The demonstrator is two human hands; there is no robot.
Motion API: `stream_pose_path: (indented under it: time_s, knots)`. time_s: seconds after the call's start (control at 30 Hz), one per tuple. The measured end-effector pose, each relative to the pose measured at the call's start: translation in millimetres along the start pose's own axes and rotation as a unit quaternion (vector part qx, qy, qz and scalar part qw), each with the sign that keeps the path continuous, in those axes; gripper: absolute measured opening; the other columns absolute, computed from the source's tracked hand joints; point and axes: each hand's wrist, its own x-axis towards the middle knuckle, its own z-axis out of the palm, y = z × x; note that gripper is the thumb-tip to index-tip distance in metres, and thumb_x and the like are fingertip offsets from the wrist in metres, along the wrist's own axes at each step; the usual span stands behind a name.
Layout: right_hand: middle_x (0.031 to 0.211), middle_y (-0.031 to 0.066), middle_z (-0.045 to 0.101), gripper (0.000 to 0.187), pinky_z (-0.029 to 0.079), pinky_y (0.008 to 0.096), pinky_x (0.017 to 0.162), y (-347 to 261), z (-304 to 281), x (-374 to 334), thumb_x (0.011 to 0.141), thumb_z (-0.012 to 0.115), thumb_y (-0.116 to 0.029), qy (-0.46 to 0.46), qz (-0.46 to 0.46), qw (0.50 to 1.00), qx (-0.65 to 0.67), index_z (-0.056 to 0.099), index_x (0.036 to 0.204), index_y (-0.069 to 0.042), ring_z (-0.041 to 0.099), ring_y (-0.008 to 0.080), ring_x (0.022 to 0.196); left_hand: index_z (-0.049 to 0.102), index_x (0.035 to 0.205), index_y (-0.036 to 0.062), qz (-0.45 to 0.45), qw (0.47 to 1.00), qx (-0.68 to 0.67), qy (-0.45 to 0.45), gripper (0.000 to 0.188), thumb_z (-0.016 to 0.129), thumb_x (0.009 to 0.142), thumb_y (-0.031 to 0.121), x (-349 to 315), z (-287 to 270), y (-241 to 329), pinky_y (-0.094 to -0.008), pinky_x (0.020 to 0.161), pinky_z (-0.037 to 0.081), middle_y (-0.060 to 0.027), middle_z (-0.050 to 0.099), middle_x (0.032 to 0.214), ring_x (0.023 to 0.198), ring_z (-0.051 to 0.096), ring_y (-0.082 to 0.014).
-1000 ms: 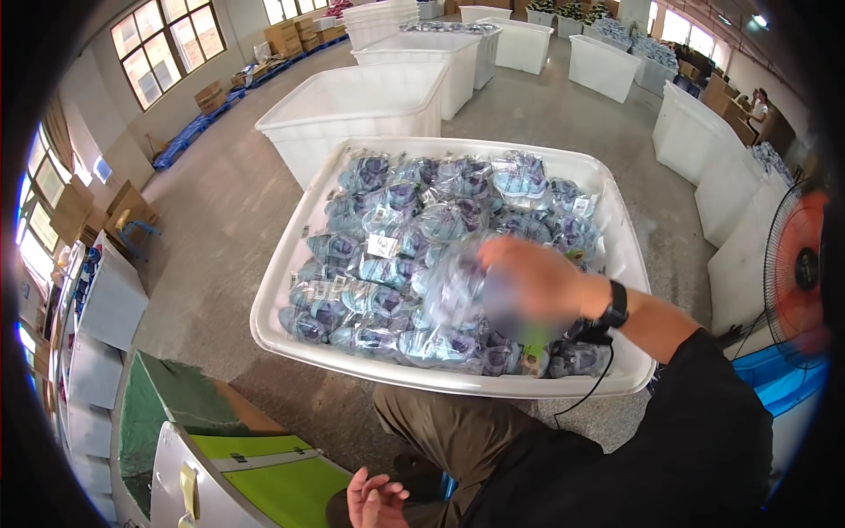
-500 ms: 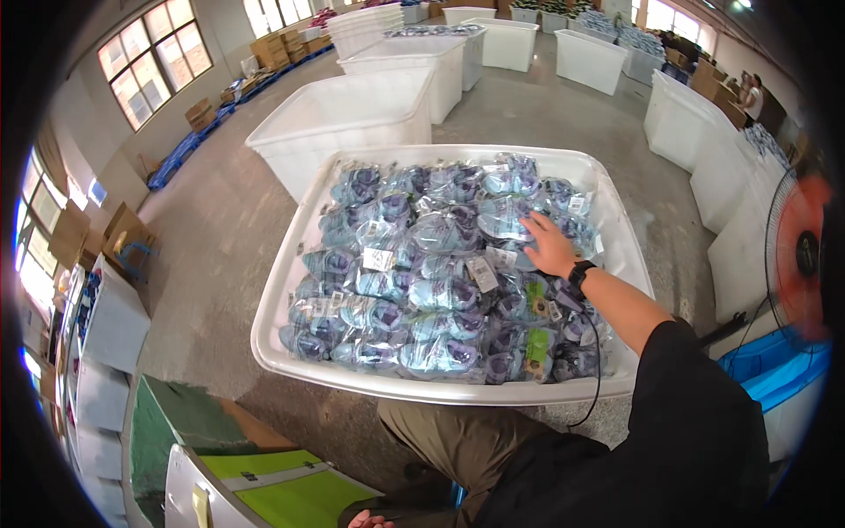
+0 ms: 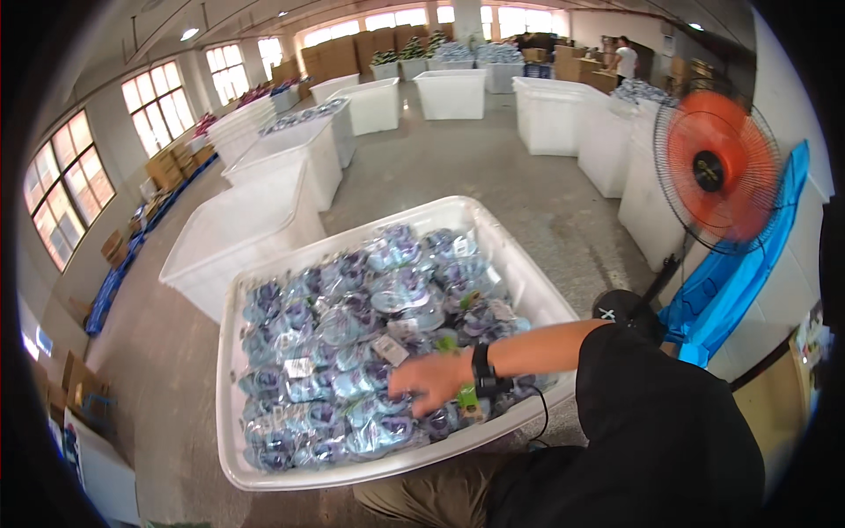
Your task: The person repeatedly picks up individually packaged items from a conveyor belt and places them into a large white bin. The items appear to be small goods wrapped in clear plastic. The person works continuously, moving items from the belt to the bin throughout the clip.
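Your right hand [image 3: 431, 385] is over the bagged shoes [image 3: 405, 289] in the white tub [image 3: 539, 290], too blurred to tell if spread or pinching, your left hand is out of view, and each pair is likely light, soft, slippery, best gripped mid-body.

Head-height fisheye view, forward and downward

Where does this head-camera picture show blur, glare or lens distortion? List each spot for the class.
Head view: the right hand looks soft and blurred; head view: the orange fan's blades smear together; head view: clear plastic bags carry bright glints, while the far windows are washed out; head view: the fisheye rim darkens the corners.
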Motion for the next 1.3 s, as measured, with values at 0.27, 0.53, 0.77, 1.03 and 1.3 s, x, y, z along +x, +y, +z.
stream_pose_path:
  time_s: [0.27, 0.53, 0.77, 1.03, 1.3]
  knots:
    - [0.163, 0.0269, 0.039, 0.084, 0.046, 0.0530, 0.118, -84.4, 99.0, -31.7, 0.093, 0.073, -0.021, -0.124, -0.054, 0.989, -0.060, 0.034, 0.168, -0.017, 0.049, 0.0461, 0.145, 0.059, 0.147, 0.0118, -0.012, 0.997, -0.080, 0.015, 0.037, 0.065, 0.112, 0.023, -15.8, -20.1, 13.8, -0.0406, 0.086, 0.061, -0.0101, 0.074, 0.119, 0.096, 0.069, -0.0212]
    - [0.165, 0.0271, 0.038, 0.077, 0.048, 0.0518, 0.115, -80.9, 104.5, -30.7, 0.099, 0.063, -0.017, -0.140, -0.044, 0.982, -0.117, 0.032, 0.170, -0.016, 0.055, 0.0449, 0.139, 0.055, 0.152, 0.0119, -0.003, 0.987, -0.159, 0.039, 0.040, 0.061, 0.114, 0.021, -24.6, -12.1, 18.4, -0.0410, 0.088, 0.063, -0.0100, 0.073, 0.123, 0.102, 0.071, -0.0231]
    - [0.165, 0.0268, 0.037, 0.077, 0.048, 0.0514, 0.115, -77.6, 105.3, -32.1, 0.100, 0.061, -0.016, -0.137, -0.052, 0.982, -0.115, 0.031, 0.171, -0.016, 0.055, 0.0453, 0.139, 0.051, 0.156, 0.0101, 0.035, 0.989, -0.137, -0.039, 0.042, 0.056, 0.116, 0.023, -24.1, -16.6, 21.1, -0.0409, 0.093, 0.061, -0.0110, 0.070, 0.128, 0.103, 0.068, -0.0217]
    - [0.164, 0.0269, 0.038, 0.077, 0.048, 0.0507, 0.116, -80.8, 102.5, -29.0, 0.100, 0.060, -0.016, -0.160, -0.038, 0.980, -0.116, 0.031, 0.172, -0.017, 0.054, 0.0456, 0.140, 0.052, 0.154, 0.0090, 0.025, 0.990, -0.135, -0.021, 0.041, 0.056, 0.116, 0.025, -22.0, -20.9, 19.1, -0.0414, 0.092, 0.061, -0.0109, 0.069, 0.127, 0.101, 0.067, -0.0216]
    - [0.164, 0.0273, 0.038, 0.080, 0.049, 0.0514, 0.115, -78.4, 102.6, -28.2, 0.099, 0.062, -0.014, -0.160, -0.044, 0.980, -0.107, 0.029, 0.172, -0.017, 0.052, 0.0463, 0.142, 0.051, 0.153, 0.0078, 0.034, 0.989, -0.141, -0.019, 0.042, 0.058, 0.116, 0.025, -23.5, -18.6, 22.6, -0.0415, 0.090, 0.061, -0.0106, 0.070, 0.125, 0.100, 0.067, -0.0211]
